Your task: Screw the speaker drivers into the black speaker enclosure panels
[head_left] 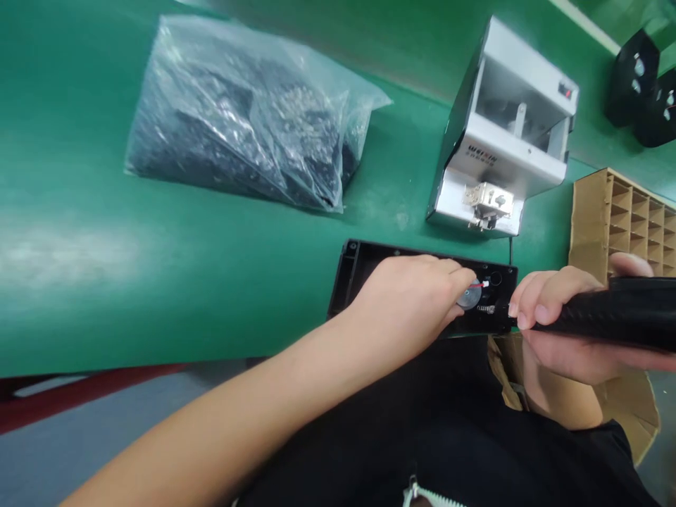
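Note:
A black plastic housing (364, 264) lies open on the green bench in front of me. My left hand (417, 292) reaches over it, fingers bent around a round grey disc-shaped part (468, 297) with a red wire and a small white connector. My fingers cover part of the disc. Wrapped in my right hand (560, 303) is a black electric screwdriver (623, 310), held level, its nose pointing left over the housing's right end. A small metal spring (484, 308) shows between the disc and the screwdriver's nose.
Behind lies a clear plastic bag (243, 120) full of dark small parts. A silver screw feeder (507, 134) stands behind the housing. To the right are a cardboard divider box (591, 218) and black boxes (634, 77). The bench edge runs close to my body.

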`<state>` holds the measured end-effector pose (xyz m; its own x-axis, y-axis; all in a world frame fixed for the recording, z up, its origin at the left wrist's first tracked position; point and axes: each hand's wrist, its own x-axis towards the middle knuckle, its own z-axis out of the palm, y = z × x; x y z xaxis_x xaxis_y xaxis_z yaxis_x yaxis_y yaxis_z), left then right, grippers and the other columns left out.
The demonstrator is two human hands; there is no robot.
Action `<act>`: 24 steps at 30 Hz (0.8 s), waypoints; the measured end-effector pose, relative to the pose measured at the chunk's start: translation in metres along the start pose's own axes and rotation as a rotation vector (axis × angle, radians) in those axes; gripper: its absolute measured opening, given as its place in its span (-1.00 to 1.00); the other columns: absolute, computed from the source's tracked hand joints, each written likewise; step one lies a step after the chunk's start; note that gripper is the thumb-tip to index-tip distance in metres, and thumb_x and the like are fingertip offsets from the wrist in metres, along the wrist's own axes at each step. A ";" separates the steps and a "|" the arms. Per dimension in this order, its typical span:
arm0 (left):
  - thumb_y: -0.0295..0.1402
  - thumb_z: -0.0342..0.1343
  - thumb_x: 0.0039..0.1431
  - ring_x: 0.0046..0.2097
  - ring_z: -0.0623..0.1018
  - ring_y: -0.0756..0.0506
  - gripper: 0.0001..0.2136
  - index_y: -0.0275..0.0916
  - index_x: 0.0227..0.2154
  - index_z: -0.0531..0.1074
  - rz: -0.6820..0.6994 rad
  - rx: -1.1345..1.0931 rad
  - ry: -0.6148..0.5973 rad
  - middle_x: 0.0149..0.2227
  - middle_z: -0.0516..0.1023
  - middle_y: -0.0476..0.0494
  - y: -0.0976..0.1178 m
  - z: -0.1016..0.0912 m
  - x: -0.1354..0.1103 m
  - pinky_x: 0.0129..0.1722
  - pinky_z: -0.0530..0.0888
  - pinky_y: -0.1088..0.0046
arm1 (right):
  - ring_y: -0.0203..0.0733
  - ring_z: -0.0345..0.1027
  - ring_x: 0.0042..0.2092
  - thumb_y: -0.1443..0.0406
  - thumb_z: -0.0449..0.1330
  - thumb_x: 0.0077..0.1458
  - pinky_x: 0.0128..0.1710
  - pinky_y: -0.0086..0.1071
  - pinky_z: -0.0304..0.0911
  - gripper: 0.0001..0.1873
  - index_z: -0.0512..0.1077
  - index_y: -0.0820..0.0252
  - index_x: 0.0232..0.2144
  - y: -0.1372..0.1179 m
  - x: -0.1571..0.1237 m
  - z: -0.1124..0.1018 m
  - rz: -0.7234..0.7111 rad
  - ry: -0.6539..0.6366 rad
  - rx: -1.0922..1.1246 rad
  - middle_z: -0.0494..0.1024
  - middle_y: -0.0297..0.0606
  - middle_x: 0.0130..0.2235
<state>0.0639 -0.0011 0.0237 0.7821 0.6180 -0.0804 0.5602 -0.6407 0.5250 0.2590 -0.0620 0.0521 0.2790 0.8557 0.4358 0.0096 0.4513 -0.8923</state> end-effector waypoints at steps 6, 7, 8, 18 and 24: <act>-0.25 0.18 0.59 -0.09 0.74 -0.13 -0.82 -0.14 0.02 0.67 0.086 0.080 0.373 -0.05 0.78 -0.10 -0.006 -0.038 -0.010 -0.11 0.61 0.36 | -0.18 0.23 -0.66 -0.41 0.10 0.31 -0.65 -0.29 0.32 -0.29 0.63 -0.18 0.14 0.000 0.002 0.003 0.051 0.086 0.080 0.53 -0.45 -0.57; -0.26 0.11 0.63 -0.10 0.73 -0.14 -0.77 -0.15 0.00 0.67 0.068 0.145 0.394 -0.09 0.76 -0.12 -0.005 -0.048 -0.003 -0.13 0.61 0.34 | -0.20 0.23 -0.66 -0.42 0.06 0.32 -0.64 -0.31 0.33 -0.27 0.62 -0.19 0.13 0.000 0.001 0.006 0.057 0.117 0.086 0.51 -0.47 -0.56; -0.28 0.06 0.64 -0.09 0.73 -0.17 -0.75 -0.16 0.00 0.67 0.050 0.207 0.365 -0.11 0.75 -0.15 -0.002 -0.057 0.008 -0.14 0.61 0.31 | -0.21 0.24 -0.65 -0.44 0.02 0.32 -0.63 -0.33 0.33 -0.25 0.61 -0.19 0.13 0.000 -0.001 0.008 0.060 0.140 0.097 0.51 -0.48 -0.56; -0.54 0.13 0.48 -0.05 0.71 -0.20 -0.83 -0.29 -0.17 0.63 0.126 0.450 0.020 -0.15 0.67 -0.24 0.013 -0.073 0.074 -0.17 0.63 0.34 | -0.23 0.27 -0.61 -0.58 0.03 0.11 -0.57 -0.37 0.31 -0.09 0.54 -0.17 0.12 0.008 -0.019 0.009 0.164 0.199 0.248 0.49 -0.47 -0.55; -0.57 0.13 0.43 -0.09 0.69 -0.22 -0.84 -0.31 -0.20 0.61 0.096 0.325 0.100 -0.16 0.65 -0.28 0.000 -0.055 0.071 -0.13 0.63 0.28 | -0.19 0.35 -0.55 -0.53 0.13 0.10 -0.50 -0.31 0.39 -0.10 0.47 -0.18 0.21 0.026 -0.027 -0.008 0.171 0.054 0.318 0.53 -0.43 -0.50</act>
<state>0.1045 0.0681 0.0640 0.8142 0.5787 0.0478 0.5552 -0.8000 0.2277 0.2596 -0.0759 0.0161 0.3011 0.9150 0.2686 -0.3388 0.3659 -0.8668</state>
